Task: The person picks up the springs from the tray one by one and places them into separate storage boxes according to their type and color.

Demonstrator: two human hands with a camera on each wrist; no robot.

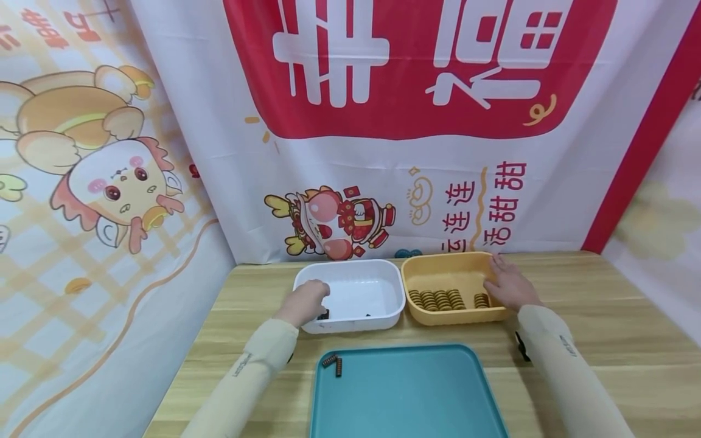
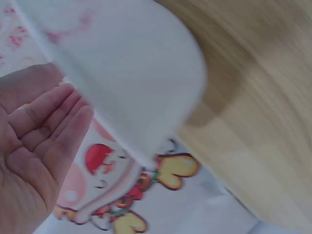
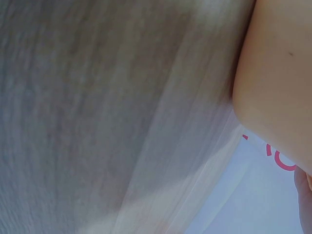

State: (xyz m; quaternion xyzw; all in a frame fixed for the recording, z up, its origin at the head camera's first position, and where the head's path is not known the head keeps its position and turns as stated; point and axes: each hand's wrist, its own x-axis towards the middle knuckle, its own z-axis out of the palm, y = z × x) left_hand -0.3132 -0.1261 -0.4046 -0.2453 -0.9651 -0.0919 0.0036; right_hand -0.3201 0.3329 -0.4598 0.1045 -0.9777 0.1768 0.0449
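Note:
My left hand (image 1: 305, 303) reaches over the left side of a white bin (image 1: 350, 326). In the left wrist view its fingers (image 2: 48, 114) are loosely bent at the bin's rim, with nothing visible in the palm. A small dark piece (image 1: 324, 314) lies inside the bin below that hand, and a few dark bits rest elsewhere on its floor. At the right end of a yellow bin (image 1: 454, 317), my right hand (image 1: 512, 286) has its fingers spread over the rim. Rows of ridged gold-and-dark pieces (image 1: 438, 300) fill the bin's near side, and a shorter group (image 1: 481, 300) lies near the right hand.
A teal tray (image 1: 405, 389) lies in front of the bins on the wooden table (image 1: 263, 359). Two small dark ridged pieces (image 1: 338, 367) lie at its far left corner. Printed cloth (image 1: 438, 164) hangs close behind the bins, and another cloth covers the left side.

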